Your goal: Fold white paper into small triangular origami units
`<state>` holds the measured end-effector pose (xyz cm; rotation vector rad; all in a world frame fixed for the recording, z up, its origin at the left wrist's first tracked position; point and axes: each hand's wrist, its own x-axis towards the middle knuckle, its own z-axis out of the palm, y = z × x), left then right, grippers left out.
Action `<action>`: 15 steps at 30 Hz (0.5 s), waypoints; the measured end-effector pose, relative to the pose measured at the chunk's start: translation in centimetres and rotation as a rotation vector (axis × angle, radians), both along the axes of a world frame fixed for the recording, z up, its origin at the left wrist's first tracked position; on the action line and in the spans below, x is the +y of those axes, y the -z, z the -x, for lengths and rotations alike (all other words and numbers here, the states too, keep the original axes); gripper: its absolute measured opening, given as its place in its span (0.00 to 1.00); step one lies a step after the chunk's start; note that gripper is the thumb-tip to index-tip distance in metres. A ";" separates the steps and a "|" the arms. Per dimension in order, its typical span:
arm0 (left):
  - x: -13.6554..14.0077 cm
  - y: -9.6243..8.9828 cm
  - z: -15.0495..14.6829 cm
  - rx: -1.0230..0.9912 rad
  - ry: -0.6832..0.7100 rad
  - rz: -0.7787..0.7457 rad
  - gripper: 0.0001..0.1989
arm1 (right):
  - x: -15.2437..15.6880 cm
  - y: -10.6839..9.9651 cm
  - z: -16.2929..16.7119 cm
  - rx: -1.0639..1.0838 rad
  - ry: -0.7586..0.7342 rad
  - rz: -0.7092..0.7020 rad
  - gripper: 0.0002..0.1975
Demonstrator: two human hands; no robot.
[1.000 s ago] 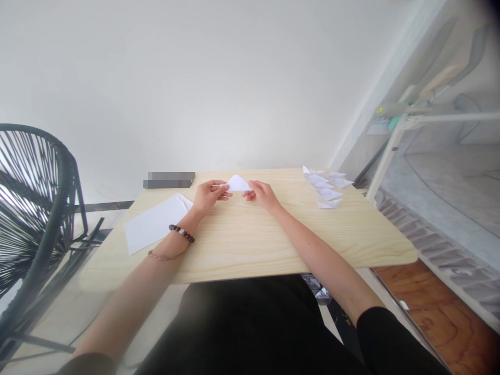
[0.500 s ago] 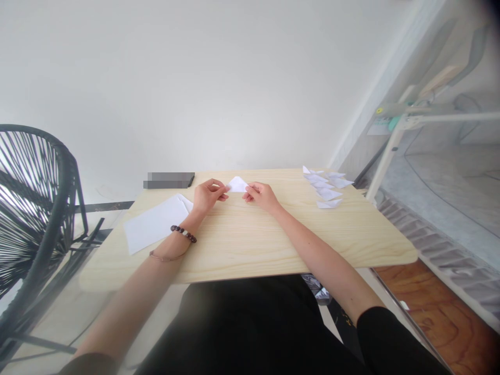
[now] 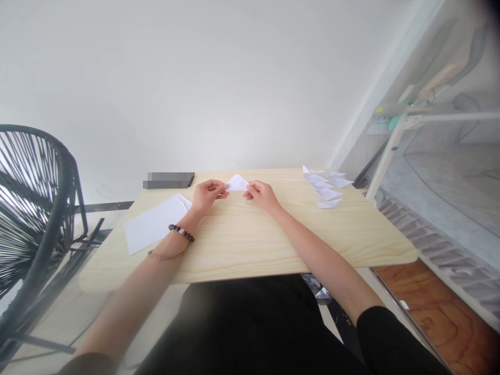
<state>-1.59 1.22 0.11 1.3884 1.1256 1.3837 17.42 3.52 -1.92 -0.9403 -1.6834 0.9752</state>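
A small piece of folded white paper (image 3: 238, 183), triangular with its peak pointing away from me, is held over the far middle of the table. My left hand (image 3: 210, 195) pinches its left corner between thumb and fingers. On the opposite corner, my right hand (image 3: 261, 194) has the same kind of pinch. Sheets of white paper (image 3: 154, 225) lie flat beside my left wrist. To the right of my right hand stand several folded paper boats (image 3: 328, 194), grouped near the table's far right.
The pale wooden table (image 3: 242, 245) reaches to the wall behind it. A dark flat object (image 3: 167, 180), partly pixelated, sits at its far left edge. A black woven chair (image 3: 47, 208) stands at the left, and a white metal frame (image 3: 390, 148) rises at the right.
Both hands keep their pinch on the folded paper. The paper has shifted very slightly away from me and looks a little flatter; my left wrist has moved slightly left.
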 end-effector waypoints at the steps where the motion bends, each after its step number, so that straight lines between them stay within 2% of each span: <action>1: 0.0 0.0 0.0 -0.006 0.009 0.005 0.17 | 0.0 0.0 0.0 -0.003 0.002 -0.002 0.16; 15: 0.1 0.2 0.1 -0.016 0.057 0.065 0.16 | -0.2 -0.2 0.0 -0.046 0.015 -0.020 0.16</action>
